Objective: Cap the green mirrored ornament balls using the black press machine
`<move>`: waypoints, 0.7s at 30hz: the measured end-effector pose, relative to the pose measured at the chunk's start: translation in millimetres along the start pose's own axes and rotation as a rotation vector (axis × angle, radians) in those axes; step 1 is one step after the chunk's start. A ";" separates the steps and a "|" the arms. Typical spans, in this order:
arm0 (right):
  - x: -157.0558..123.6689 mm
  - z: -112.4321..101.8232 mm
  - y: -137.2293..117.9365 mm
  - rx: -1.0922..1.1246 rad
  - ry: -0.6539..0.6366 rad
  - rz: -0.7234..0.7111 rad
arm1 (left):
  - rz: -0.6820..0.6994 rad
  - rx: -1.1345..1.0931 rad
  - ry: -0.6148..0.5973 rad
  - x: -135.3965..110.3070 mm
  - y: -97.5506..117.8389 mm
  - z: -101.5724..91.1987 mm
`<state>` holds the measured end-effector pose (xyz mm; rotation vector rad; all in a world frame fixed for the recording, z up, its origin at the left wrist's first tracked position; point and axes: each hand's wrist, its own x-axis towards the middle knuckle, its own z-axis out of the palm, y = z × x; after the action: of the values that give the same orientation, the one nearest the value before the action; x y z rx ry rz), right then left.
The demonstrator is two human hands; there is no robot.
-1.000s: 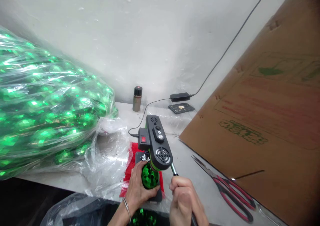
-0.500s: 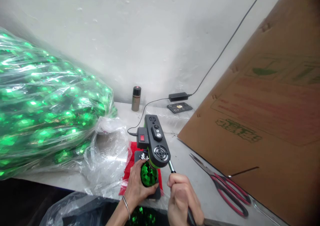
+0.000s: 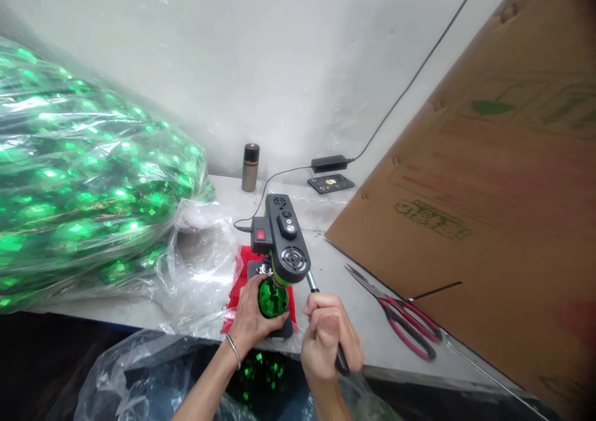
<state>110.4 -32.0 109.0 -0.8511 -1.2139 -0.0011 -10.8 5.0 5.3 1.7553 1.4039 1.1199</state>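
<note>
My left hand [image 3: 252,312] curves its fingers and thumb around a shiny green mirrored ball [image 3: 273,298]. The ball sits under the front end of a small black bench drill press [image 3: 287,238], touching or very close to its underside; the exact contact is hidden. My right hand [image 3: 331,334] is wrapped round the press's lever handle [image 3: 342,362], whose metal rod runs up to the machine's right side. A red switch box is fixed to the machine's left. Beneath its base lies a red cloth [image 3: 238,287].
A big clear bag of green mirrored balls [image 3: 102,191] fills the left. Behind stand a dark bottle [image 3: 250,167], a power adapter [image 3: 331,163] and a phone [image 3: 330,184]. Scissors [image 3: 395,315] lie beside a large cardboard box [image 3: 465,179] at right. Below the table edge, an open plastic bag holds more balls [image 3: 261,374].
The whole scene has shifted slightly up and left in view. Both hands keep their holds on the ball and the lever handle, and more of the bag below shows.
</note>
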 end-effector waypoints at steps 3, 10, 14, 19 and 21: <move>-8.7 -1.7 3.8 -0.001 -0.006 0.003 | -0.003 0.015 0.003 0.1 0.3 -0.3; -28.8 -1.3 17.5 0.006 -0.012 -0.022 | -0.017 0.014 -0.007 -0.7 0.8 -0.2; -13.4 -0.7 7.5 -0.001 -0.025 -0.019 | -0.017 -0.008 0.001 -0.7 0.2 1.1; 41.5 5.0 -30.1 -0.002 -0.075 0.142 | -0.042 -0.051 0.006 -1.3 -5.2 3.4; 55.8 7.2 -40.2 -0.004 -0.086 0.183 | -0.017 -0.062 0.022 -6.8 -11.7 5.0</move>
<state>109.0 -32.2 178.1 -0.9712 -1.2127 0.1836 -12.1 1.4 -8.6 1.6893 1.3801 1.1653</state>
